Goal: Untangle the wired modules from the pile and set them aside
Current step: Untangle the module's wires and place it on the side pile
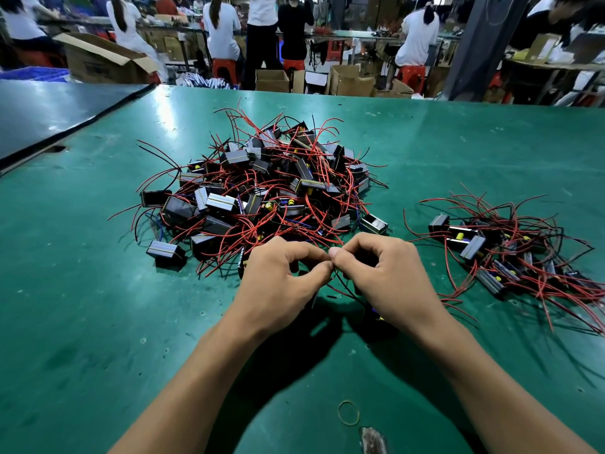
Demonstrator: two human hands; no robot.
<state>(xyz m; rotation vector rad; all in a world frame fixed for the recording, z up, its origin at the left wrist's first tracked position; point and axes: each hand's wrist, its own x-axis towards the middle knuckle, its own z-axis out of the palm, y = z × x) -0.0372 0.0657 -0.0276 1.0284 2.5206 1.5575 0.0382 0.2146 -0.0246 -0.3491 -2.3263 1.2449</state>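
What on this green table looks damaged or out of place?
A loose rubber band lies alone on the green mat near the person, apart from the tangled pile and the set-aside modules. Just beside it, a worn patch breaks the mat's surface. Nothing else stands out.
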